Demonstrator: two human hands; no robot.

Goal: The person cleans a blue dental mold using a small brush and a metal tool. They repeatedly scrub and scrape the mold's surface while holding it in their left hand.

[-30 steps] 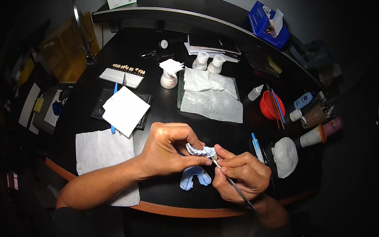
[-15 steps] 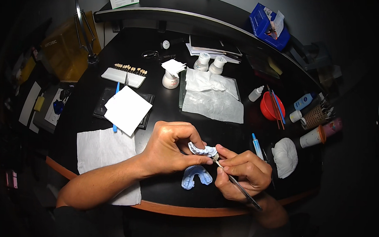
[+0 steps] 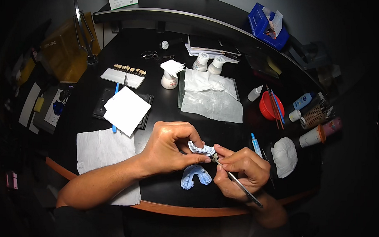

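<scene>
My left hand point(image 3: 169, 145) grips a pale blue dental model point(image 3: 202, 149) with a row of teeth, thumb below it and fingers behind. In my right hand point(image 3: 247, 172) is a thin metal dental instrument point(image 3: 240, 184), held like a pen. Its tip meets the right end of the model, near a small yellowish piece there that I cannot make out well. The right index finger is close to that same end. Just below, a second blue horseshoe-shaped dental model point(image 3: 196, 175) lies on the black desk.
A tooth shade guide point(image 3: 123, 76) and a white pad point(image 3: 128, 110) lie left. Tissue sheets point(image 3: 213, 104) cover a glass slab beyond my hands, near white jars point(image 3: 170, 81). Right are a red bowl point(image 3: 270, 106), a blue-capped syringe point(image 3: 256, 144) and a wadded white cloth point(image 3: 284, 157).
Little differs. The metal instrument and my right hand have shifted very slightly at the model's right end; the whole view has drifted a few pixels.
</scene>
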